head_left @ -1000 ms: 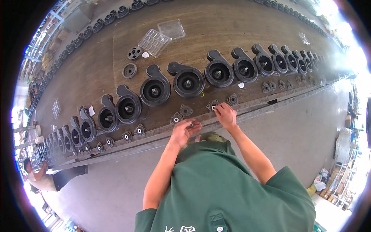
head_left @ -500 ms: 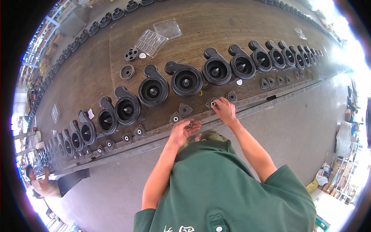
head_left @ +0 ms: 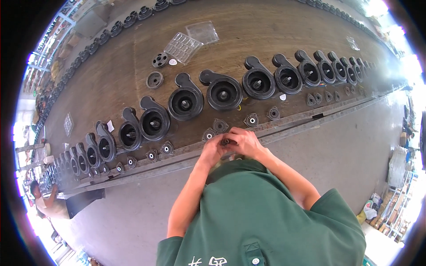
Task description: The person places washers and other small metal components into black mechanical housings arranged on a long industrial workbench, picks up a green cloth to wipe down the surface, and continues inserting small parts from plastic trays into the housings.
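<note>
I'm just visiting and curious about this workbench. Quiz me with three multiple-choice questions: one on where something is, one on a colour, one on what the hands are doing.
1. Where do the clear plastic trays lie?
A. beyond the row of pump housings
B. on the floor
C. in the person's lap

2. What colour are the pump housings?
A. white
B. black
C. red

3. How are the left hand and right hand?
A. far apart
B. flat on the bench
C. together around a small part

Answers: A, the trays sit farther up the bench; B, all look black; C, both hands meet at the small part.
</note>
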Action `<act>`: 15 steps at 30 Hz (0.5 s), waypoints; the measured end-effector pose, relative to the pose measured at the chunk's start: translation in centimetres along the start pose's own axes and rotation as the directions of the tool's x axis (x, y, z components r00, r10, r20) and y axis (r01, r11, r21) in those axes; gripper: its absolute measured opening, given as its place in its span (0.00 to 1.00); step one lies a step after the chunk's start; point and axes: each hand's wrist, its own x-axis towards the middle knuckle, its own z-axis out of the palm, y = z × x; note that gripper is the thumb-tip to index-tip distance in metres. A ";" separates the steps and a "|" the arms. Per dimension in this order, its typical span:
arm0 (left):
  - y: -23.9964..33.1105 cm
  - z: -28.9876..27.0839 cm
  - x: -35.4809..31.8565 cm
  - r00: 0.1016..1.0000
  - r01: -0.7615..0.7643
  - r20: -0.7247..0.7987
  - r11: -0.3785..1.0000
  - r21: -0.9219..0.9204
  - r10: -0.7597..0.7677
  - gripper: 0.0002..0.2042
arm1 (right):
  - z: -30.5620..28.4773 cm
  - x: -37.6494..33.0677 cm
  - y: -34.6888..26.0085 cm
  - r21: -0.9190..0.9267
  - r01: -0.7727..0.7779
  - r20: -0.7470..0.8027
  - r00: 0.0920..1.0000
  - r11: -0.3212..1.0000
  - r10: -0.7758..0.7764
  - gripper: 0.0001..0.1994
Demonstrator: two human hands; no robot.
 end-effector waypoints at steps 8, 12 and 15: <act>0.3 -1.8 -1.0 0.997 -0.066 -0.043 0.996 -0.062 0.063 0.20 | 3.1 1.8 3.0 0.128 -0.014 -0.045 0.999 0.992 0.019 0.08; 0.3 -3.5 -0.9 0.991 -0.095 -0.100 0.995 -0.032 0.091 0.19 | 5.2 3.6 5.1 0.187 -0.326 -0.086 0.934 0.927 0.346 0.08; 0.4 -3.9 -1.0 0.990 -0.094 -0.111 0.995 -0.038 0.089 0.18 | 6.9 4.6 7.7 0.049 -0.358 -0.107 0.926 0.932 0.361 0.10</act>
